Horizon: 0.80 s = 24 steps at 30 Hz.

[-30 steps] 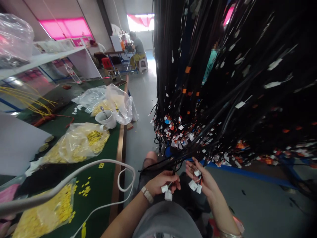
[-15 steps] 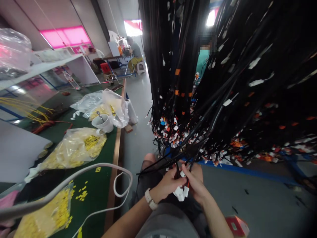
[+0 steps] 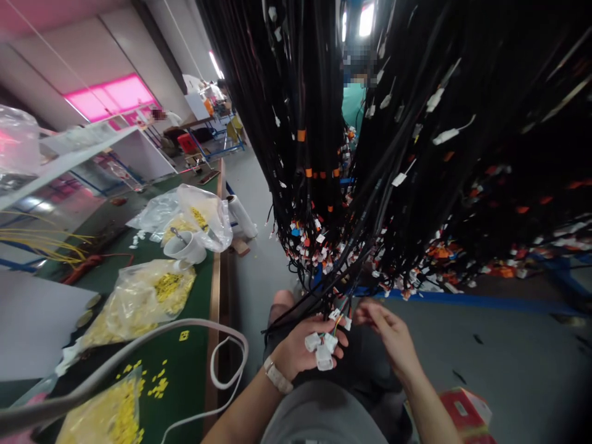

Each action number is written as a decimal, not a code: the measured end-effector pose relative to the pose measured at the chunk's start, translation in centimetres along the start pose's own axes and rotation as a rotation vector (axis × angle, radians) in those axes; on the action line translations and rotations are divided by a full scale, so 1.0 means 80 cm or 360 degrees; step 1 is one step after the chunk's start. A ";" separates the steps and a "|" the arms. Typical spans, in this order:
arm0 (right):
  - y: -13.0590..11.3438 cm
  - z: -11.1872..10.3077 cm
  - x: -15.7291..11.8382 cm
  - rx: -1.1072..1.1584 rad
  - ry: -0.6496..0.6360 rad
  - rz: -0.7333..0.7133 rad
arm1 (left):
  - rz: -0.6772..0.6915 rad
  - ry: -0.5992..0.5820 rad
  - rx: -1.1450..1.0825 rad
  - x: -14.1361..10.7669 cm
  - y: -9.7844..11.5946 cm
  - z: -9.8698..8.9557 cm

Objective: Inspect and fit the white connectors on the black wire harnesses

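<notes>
Black cables (image 3: pixel 319 74) fill the upper middle and right of the frame; through a gap we glimpse a person in teal (image 3: pixel 354 105). At left, the green table (image 3: pixel 185 382) bears bags of yellow parts (image 3: pixel 136 296) and a white cup (image 3: pixel 185 248), while a pale hose (image 3: pixel 185 322) arches across the lower left. The bottom edge cuts off a red box (image 3: pixel 462 407). Deep shadow hides many cables at far right. Just below centre, white connectors (image 3: pixel 324 356) lie across our upturned left hand (image 3: pixel 308 346), its fingers loosely spread beneath them. Our right hand (image 3: pixel 386 327) is beside it, fingers curled close; we cannot tell whether they pinch anything.
</notes>
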State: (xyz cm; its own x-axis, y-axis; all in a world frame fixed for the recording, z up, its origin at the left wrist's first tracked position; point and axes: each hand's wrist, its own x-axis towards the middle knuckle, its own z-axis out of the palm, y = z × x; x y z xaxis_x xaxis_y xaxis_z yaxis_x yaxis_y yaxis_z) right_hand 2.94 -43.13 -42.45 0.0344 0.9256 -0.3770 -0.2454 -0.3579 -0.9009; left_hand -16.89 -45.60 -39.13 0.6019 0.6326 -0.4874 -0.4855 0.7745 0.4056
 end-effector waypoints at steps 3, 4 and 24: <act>-0.017 0.029 -0.008 -0.0022 -0.0376 0.0077 | -0.0014 0.0040 0.0024 0.004 -0.007 0.008; -0.022 0.040 -0.008 -0.0015 -0.0338 0.0047 | -0.0023 0.0051 0.0034 0.005 -0.009 0.009; -0.033 0.087 -0.009 0.0464 -0.0391 0.0601 | 0.0626 0.0444 0.0156 0.050 0.025 0.026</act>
State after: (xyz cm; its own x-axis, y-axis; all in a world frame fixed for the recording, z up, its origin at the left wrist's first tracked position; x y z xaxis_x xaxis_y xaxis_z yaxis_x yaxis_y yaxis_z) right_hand -3.17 -41.97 -38.34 -0.3275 0.7533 -0.5703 -0.4568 -0.6546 -0.6023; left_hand -14.14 -41.56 -38.71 0.1855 0.8652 -0.4659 -0.5717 0.4806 0.6649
